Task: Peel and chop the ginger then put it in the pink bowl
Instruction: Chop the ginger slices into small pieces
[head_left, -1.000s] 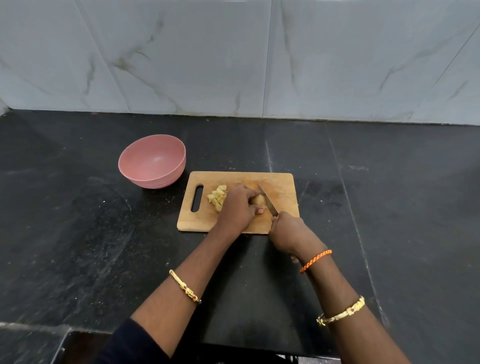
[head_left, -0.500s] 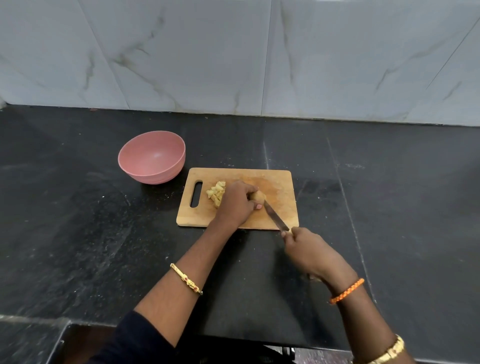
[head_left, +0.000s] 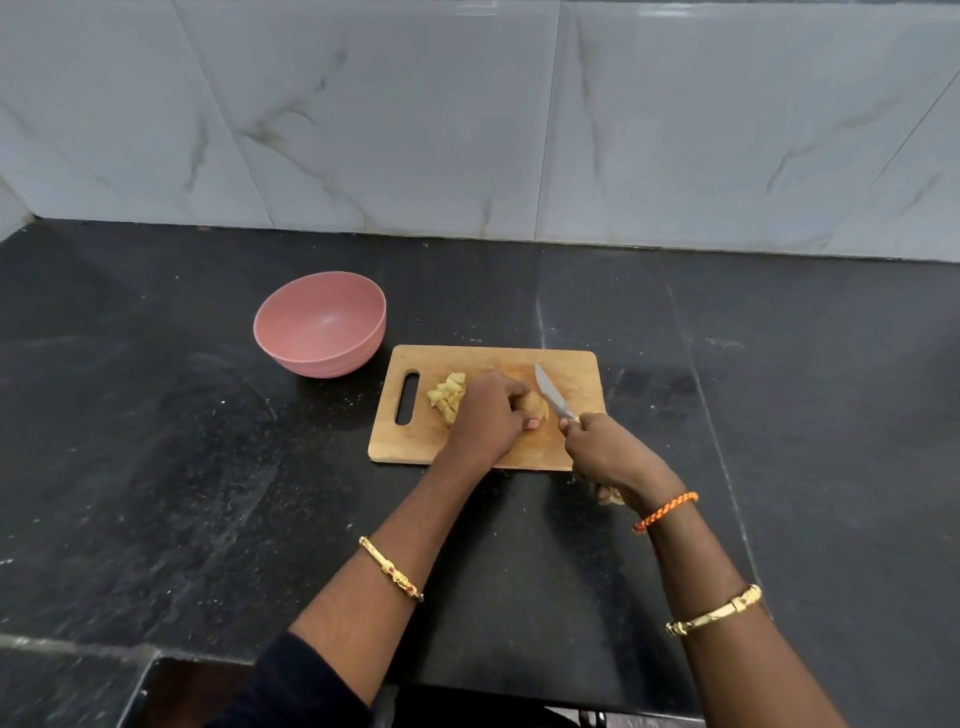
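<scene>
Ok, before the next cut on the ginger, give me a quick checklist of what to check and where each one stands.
1. Ginger piece held down on the cutting board by the left hand: ok.
2. Left fingers clear of the blade: cannot tell; the thumb tip sits close to the knife.
3. Right hand gripping the knife handle: ok.
4. Blade lined up at the ginger's right side: ok.
5. Chopped ginger pile out of the cutting path, left of the hand: ok.
6. Pink bowl upright beside the board's far left corner, nothing seen in it: ok.
</scene>
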